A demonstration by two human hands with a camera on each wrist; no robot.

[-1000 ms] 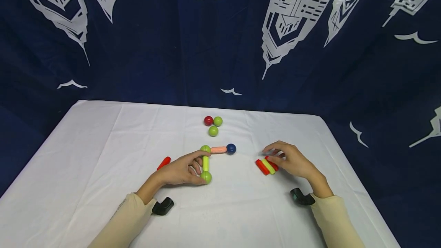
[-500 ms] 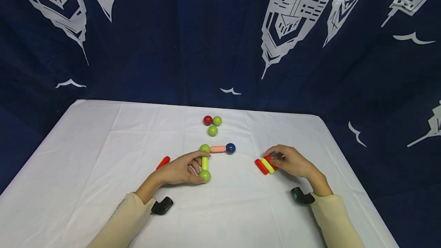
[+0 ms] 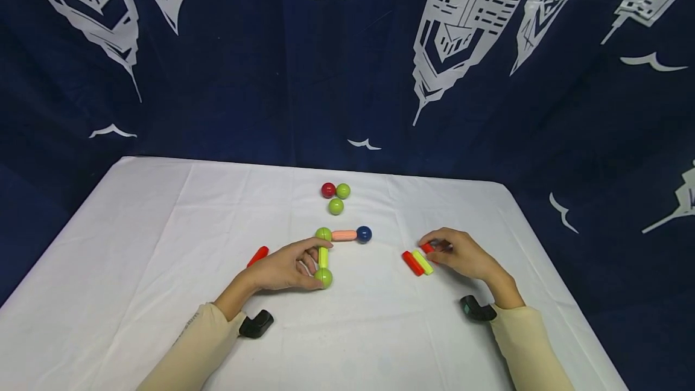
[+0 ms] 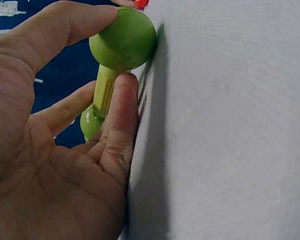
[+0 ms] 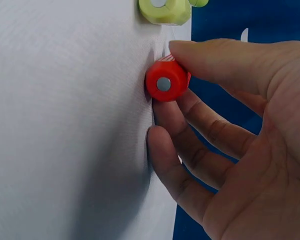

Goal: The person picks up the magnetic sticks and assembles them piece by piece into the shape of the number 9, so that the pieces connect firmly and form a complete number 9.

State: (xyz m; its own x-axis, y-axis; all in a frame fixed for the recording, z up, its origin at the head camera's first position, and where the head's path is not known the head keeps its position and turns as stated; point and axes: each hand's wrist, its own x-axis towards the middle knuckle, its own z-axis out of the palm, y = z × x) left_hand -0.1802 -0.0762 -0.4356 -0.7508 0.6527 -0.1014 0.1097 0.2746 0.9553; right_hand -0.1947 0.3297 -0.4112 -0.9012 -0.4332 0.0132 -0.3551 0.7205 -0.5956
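My left hand [image 3: 283,267] holds an upright-lying yellow-green magnetic rod [image 3: 323,257] with its thumb on the near green ball [image 3: 324,277] and a finger by the far green ball [image 3: 323,234]. From that far ball a salmon rod [image 3: 344,236] runs right to a dark blue ball [image 3: 364,234]. At the right, my right hand [image 3: 460,253] pinches a red magnetic rod [image 5: 166,82] between thumb and fingers; its metal end shows in the right wrist view. Beside it lie a second yellow-green rod [image 3: 422,262] and another red rod [image 3: 412,263].
A red ball [image 3: 328,190] and two green balls, one in front [image 3: 336,206], sit farther back on the white tablecloth [image 3: 217,210]. Another red rod [image 3: 257,256] lies partly hidden behind my left hand. A dark blue patterned cloth [image 3: 326,77] hangs behind the table.
My right fingers have closed on the rightmost red rod and drawn it slightly away from the yellow-green rod beside it. The left hand stays in place.
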